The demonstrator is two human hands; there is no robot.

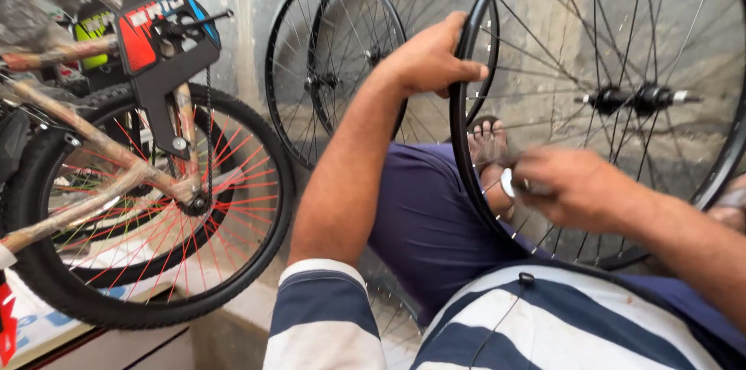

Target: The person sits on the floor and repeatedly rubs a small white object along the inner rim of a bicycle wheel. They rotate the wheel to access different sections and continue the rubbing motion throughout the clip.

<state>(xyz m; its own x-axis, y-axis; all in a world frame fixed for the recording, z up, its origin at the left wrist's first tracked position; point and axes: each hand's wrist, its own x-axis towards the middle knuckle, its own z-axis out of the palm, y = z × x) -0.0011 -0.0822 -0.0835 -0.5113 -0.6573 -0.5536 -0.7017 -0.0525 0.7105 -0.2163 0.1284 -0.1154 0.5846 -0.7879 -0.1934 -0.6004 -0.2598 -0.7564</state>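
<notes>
Bare bicycle wheel [622,98] up front, standing upright across the lap, no tyre on it. Black rim, thin silver spokes fanning out from a dark hub with its axle end poking sideways. The near edge of the rim is clasped up top and its lower part sits by the knee. Small pale tool [508,182], blurred, right at the spokes near the rim's lower left.

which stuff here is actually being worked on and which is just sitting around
In hand:
- bare spoked wheel, rim gripped by left hand
- small tool, blurred, at the spokes in right hand

Just about:
- two spare rims leaning on the wall
- wrapped bicycle with red-spoked tyre
</notes>
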